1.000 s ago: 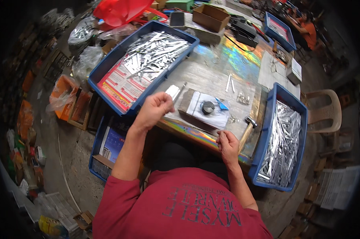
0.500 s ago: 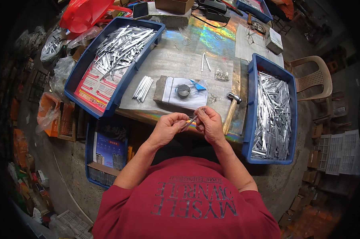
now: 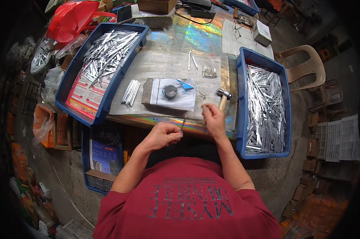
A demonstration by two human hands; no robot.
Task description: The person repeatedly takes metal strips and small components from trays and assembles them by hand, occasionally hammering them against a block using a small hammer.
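Observation:
In my left hand (image 3: 164,134), closed in a pinch, a slim grey metal rod (image 3: 183,123) points up beyond the fingertips. My right hand (image 3: 215,121) is apart from it, in front of the table edge, with its fingers curled together; whatever they may hold is too small to make out. Just beyond that hand lie small loose metal pins (image 3: 203,96) and a ball-peen hammer (image 3: 223,97) with a wooden handle. A grey block (image 3: 147,93) carries white paper (image 3: 184,104) with a dark round piece (image 3: 170,92) and a blue scrap on top.
Silvery metal strips fill a blue bin (image 3: 240,107) at right and part of another blue bin (image 3: 104,104) at left. A row of rods (image 3: 130,92) lies left of the block. Beyond it are two loose rods (image 3: 189,60) and a small bag of parts (image 3: 209,71). A chair (image 3: 305,71) stands at right.
My right hand has let go of the rod and moved up and right toward the pins and hammer. My left hand keeps the rod. The whole view has shifted slightly.

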